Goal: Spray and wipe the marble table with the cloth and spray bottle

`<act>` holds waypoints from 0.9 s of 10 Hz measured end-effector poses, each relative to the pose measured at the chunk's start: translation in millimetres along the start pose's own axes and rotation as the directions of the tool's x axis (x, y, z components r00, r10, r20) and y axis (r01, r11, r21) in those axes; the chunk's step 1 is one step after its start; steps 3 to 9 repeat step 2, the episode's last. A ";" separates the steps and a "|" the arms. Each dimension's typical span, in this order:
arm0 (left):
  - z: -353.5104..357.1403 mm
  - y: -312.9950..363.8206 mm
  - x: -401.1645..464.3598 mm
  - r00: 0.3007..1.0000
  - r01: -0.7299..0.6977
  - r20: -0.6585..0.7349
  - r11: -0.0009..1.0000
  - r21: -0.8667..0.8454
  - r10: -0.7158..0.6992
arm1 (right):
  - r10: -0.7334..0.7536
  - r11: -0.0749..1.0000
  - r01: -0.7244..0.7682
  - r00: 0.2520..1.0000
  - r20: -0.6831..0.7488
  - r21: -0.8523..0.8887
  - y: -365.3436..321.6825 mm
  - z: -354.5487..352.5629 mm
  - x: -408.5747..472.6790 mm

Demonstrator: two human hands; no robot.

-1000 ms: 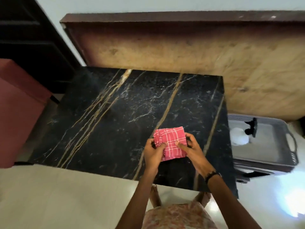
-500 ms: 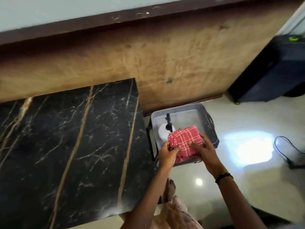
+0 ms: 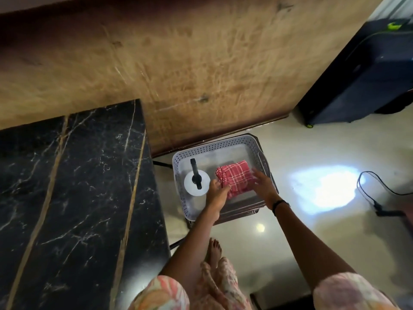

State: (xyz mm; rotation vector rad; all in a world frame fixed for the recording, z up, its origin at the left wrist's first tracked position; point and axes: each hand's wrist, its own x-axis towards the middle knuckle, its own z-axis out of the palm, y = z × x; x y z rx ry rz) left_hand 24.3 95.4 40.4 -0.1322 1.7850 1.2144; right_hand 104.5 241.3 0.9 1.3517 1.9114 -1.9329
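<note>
The folded red checked cloth (image 3: 234, 177) lies inside a grey perforated basket (image 3: 214, 146) on the floor, right of the black marble table (image 3: 78, 186). My left hand (image 3: 218, 193) grips the cloth's near left corner. At the cloth's right edge, my right hand (image 3: 264, 185) touches it with fairly straight, motion-blurred fingers. The spray bottle (image 3: 190, 186), white with a black nozzle, stands upright in the basket's left part, just left of my left hand.
A wooden panel (image 3: 178, 63) runs behind the table and basket. A dark suitcase (image 3: 362, 74) stands at the far right. A black cable (image 3: 375, 198) lies on the glossy floor to the right. My foot (image 3: 214, 249) is near the table's right edge.
Both hands carried the cloth off the marble table to the right and lowered it into the basket beside the spray bottle. The view swung right and down.
</note>
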 end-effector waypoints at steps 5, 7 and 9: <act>-13.8 -18.0 -13.9 0.999 0.034 0.016 0.999 0.042 -0.035 | 0.087 0.996 -0.088 0.990 -0.109 -0.004 24.0 3.7 -18.1; -13.8 -18.0 -13.9 0.999 0.034 0.016 0.999 0.042 -0.035 | 0.087 0.996 -0.088 0.990 -0.109 -0.004 24.0 3.7 -18.1; -13.8 -18.0 -13.9 0.999 0.034 0.016 0.999 0.042 -0.035 | 0.087 0.996 -0.088 0.990 -0.109 -0.004 24.0 3.7 -18.1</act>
